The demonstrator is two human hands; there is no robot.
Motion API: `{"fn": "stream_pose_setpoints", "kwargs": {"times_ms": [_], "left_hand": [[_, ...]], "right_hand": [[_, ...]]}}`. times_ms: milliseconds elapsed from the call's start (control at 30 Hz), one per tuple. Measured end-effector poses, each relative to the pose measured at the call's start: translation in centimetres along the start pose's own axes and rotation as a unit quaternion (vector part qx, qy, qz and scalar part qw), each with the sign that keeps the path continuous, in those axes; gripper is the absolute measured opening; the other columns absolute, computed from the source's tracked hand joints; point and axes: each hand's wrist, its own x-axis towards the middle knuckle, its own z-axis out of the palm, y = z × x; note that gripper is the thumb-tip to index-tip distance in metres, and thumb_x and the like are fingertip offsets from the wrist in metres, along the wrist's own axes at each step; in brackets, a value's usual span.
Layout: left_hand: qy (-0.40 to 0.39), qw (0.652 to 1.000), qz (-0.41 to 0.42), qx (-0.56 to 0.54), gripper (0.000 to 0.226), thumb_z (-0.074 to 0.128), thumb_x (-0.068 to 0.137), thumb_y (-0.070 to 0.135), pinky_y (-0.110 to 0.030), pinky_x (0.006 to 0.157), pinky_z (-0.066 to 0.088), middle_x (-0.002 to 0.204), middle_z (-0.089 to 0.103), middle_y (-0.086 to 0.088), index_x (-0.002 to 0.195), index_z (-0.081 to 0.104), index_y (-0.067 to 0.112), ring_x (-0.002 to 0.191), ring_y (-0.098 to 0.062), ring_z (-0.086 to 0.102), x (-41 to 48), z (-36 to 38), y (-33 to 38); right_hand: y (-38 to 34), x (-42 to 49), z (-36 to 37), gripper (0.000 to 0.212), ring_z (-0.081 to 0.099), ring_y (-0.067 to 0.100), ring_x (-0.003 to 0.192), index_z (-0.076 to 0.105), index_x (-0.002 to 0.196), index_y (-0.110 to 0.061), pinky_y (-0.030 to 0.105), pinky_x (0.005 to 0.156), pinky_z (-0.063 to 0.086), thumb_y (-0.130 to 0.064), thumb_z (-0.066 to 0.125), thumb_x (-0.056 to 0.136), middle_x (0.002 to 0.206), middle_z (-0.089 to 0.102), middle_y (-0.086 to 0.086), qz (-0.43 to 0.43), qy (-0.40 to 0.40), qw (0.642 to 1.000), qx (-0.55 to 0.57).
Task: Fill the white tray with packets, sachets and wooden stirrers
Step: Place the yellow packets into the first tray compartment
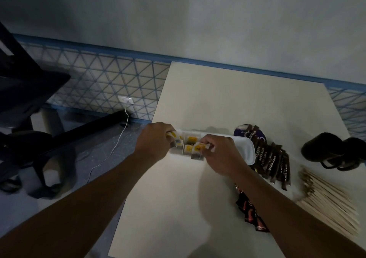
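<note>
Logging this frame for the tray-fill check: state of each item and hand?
white tray: on table, left compartments hold yellow packets, right end bare
yellow packets: some in tray, some in hands
left hand: gripping a yellow packet
right hand: gripping a yellow packet
brown sachets: fanned out on table
wooden stirrers: piled on table
black mugs: tipped on side

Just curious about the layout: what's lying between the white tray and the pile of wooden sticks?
In the head view, a fanned row of dark brown coffee sachets lies between the white tray and the wooden stirrers.
</note>
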Motion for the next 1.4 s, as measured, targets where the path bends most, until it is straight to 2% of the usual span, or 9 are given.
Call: {"fn": "stream_pose_setpoints", "kwargs": {"times_ms": [133,267,400,567,767,867,1033,1200,1400], "left_hand": [[-0.005,0.999,0.0,0.051,0.023,0.07,0.078,0.023,-0.029,0.072,0.047,0.098,0.072,-0.002,0.101,0.073,0.024,0.089,-0.022,0.062,1.0,1.2,-0.4],[-0.015,0.996,-0.004,0.09,0.024,0.067,0.081,0.025,-0.035,0.08,0.045,0.103,0.07,-0.002,0.105,0.07,0.027,0.094,-0.025,0.056,1.4,2.5,-0.3],[-0.036,0.996,-0.01,0.077,0.027,0.063,0.085,0.019,-0.036,0.083,0.044,0.103,0.069,-0.003,0.11,0.069,0.026,0.099,-0.025,0.053,1.8,3.2,0.0],[-0.045,0.996,-0.03,0.075,0.029,0.057,0.089,0.017,-0.036,0.087,0.045,0.105,0.066,-0.008,0.115,0.067,0.026,0.103,-0.027,0.053,2.2,3.2,0.1],[-0.025,0.993,-0.037,0.106,0.025,0.057,0.084,0.014,-0.027,0.066,0.033,0.09,0.066,-0.006,0.1,0.068,0.029,0.092,-0.026,0.055,2.2,4.5,-0.7],[0.001,0.992,-0.034,0.122,0.021,0.058,0.08,0.012,-0.027,0.061,0.029,0.084,0.068,-0.002,0.092,0.069,0.026,0.081,-0.022,0.049,2.3,4.8,-0.8],[0.009,0.99,-0.017,0.137,0.023,0.056,0.081,0.009,-0.028,0.062,0.028,0.083,0.07,0.0,0.092,0.071,0.023,0.083,-0.022,0.049,2.1,5.0,-0.7],[0.033,0.991,-0.009,0.131,0.023,0.057,0.085,0.012,-0.029,0.063,0.034,0.087,0.072,0.0,0.096,0.073,0.024,0.082,-0.023,0.051,2.0,4.7,-0.7],[0.009,0.99,-0.007,0.138,0.024,0.057,0.088,0.013,-0.029,0.069,0.038,0.09,0.068,-0.004,0.102,0.072,0.024,0.089,-0.023,0.054,1.5,4.6,-0.1]], "right_hand": [[-0.3,1.7,1.0,0.017,0.067,0.019,0.086,0.072,0.1,-0.027,0.036,0.078,0.055,-0.024,0.066,0.084,0.092,0.075,-0.007,0.015,0.02,1.0,-0.002],[-0.4,2.7,2.1,0.012,0.065,0.02,0.086,0.07,0.096,-0.027,0.035,0.075,0.054,-0.027,0.064,0.086,0.089,0.073,-0.007,0.055,0.0,0.998,0.003],[-0.1,3.4,2.7,0.009,0.063,0.023,0.084,0.068,0.093,-0.028,0.033,0.071,0.051,-0.026,0.061,0.087,0.087,0.071,-0.006,0.068,-0.039,0.997,-0.006],[-0.1,4.3,3.0,0.015,0.062,0.026,0.087,0.066,0.095,-0.03,0.037,0.075,0.053,-0.026,0.056,0.085,0.089,0.071,-0.001,0.08,-0.047,0.995,-0.035],[-0.1,3.8,3.2,0.021,0.063,0.029,0.095,0.066,0.109,-0.029,0.036,0.078,0.051,-0.027,0.056,0.091,0.101,0.073,0.001,0.046,-0.034,0.994,-0.097],[-0.3,3.4,3.2,0.023,0.064,0.028,0.095,0.064,0.114,-0.027,0.036,0.079,0.052,-0.028,0.054,0.093,0.103,0.073,0.003,0.023,-0.036,0.991,-0.125],[-0.5,3.2,3.0,0.023,0.066,0.025,0.096,0.067,0.114,-0.029,0.034,0.08,0.052,-0.031,0.057,0.094,0.105,0.073,0.0,0.015,-0.038,0.991,-0.13],[-0.8,3.2,3.2,0.02,0.066,0.023,0.093,0.068,0.11,-0.032,0.034,0.079,0.053,-0.034,0.059,0.093,0.099,0.073,-0.003,0.021,-0.031,0.993,-0.116],[-0.6,3.1,3.7,0.016,0.066,0.024,0.087,0.071,0.102,-0.028,0.032,0.073,0.051,-0.032,0.059,0.092,0.093,0.073,-0.002,0.029,-0.049,0.99,-0.132]]}}
